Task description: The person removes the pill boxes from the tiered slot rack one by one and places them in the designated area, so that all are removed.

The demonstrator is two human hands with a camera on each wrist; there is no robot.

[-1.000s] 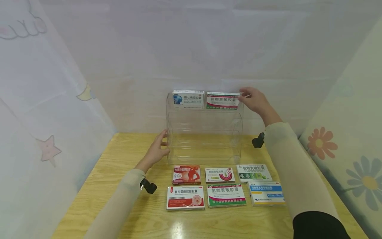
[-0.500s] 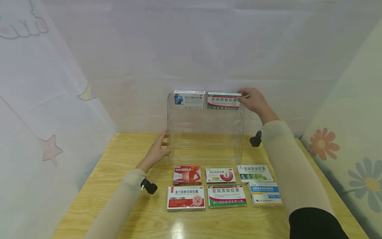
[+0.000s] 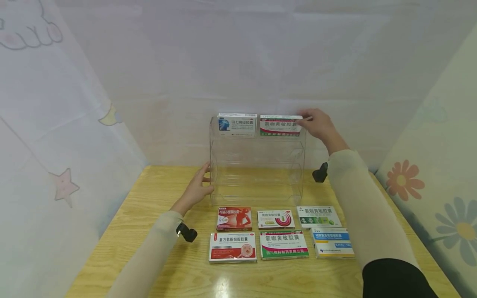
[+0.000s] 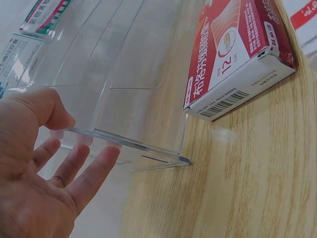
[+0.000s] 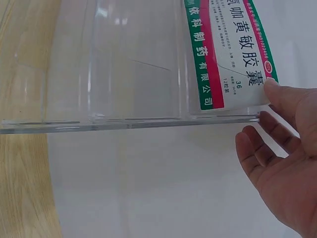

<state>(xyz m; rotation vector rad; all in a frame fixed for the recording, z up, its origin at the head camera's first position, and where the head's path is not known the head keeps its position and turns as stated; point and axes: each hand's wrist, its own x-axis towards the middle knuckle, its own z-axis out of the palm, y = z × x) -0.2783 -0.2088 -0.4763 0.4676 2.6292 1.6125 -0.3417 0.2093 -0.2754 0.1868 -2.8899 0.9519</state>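
Note:
A clear acrylic display rack (image 3: pixel 257 169) with stepped tiers stands at the back of the table. My left hand (image 3: pixel 197 188) holds its left side panel, thumb at the edge and fingertips against the panel in the left wrist view. On the top tier, my right hand (image 3: pixel 316 124) pinches the upper right corner of a white, green and magenta medicine box (image 3: pixel 280 126). Its thumb (image 5: pixel 282 96) presses on the box front, while the other fingers curl beyond the rack's side edge. Left of that box, a white-and-blue medicine box (image 3: pixel 237 126) leans on the same tier.
Before the rack, two rows of medicine boxes lie flat on the wooden table (image 3: pixel 149 252). They include a red box (image 3: pixel 234 218), a red-and-white box (image 3: pixel 232 247), a green-striped box (image 3: pixel 284 245) and a blue-and-yellow box (image 3: pixel 331 242) partly behind the right sleeve. A cloth backdrop (image 3: pixel 238 62) rises behind.
The view has shifted slightly. The right-hand box on the top tier has settled a little straighter under my right hand; my left hand stays at the rack's side.

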